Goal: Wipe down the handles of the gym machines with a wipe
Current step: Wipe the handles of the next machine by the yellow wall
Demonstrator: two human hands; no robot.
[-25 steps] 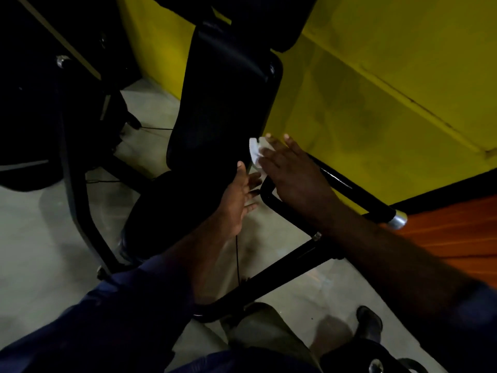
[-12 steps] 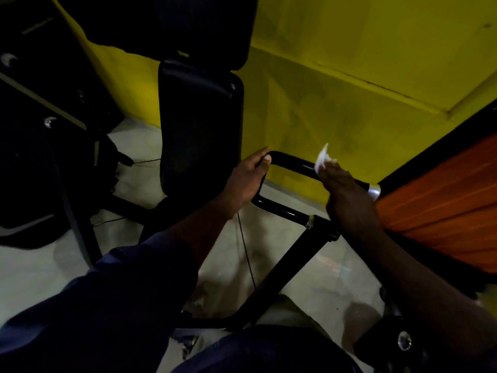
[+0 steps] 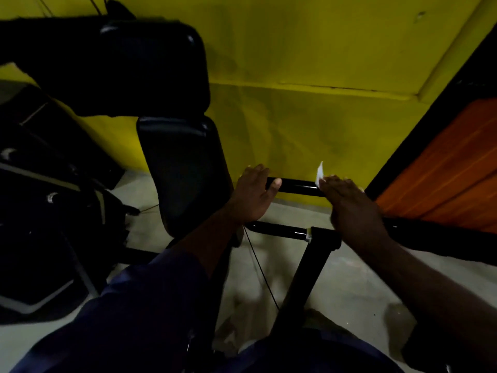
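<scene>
The wipe (image 3: 320, 171) is under my right grip (image 3: 349, 203), which is closed over it and presses it onto the black handle (image 3: 298, 186). One white corner pokes up past the fingertips. Just left of that grip, across a bare stretch of bar, my left grip (image 3: 252, 196) is clamped round the handle's bend, thumb lying along the top. A black back pad (image 3: 185, 170) stands beside the left grip. Beyond both is a yellow wall (image 3: 309, 117), and below them the grey floor (image 3: 349, 286).
</scene>
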